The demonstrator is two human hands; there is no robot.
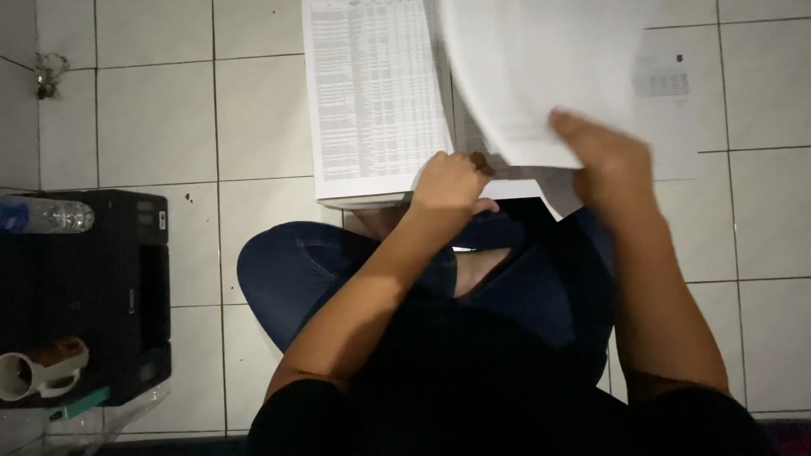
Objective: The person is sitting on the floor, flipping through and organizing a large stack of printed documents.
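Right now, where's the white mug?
In the head view the white mug lies at the far lower left, on the black printer standing on the tiled floor, well away from both hands and below the plastic bottle.

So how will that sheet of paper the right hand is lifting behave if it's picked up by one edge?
Probably floppy: the sheet already curves above the right hand. Likely light, since one hand raises it off the stack.
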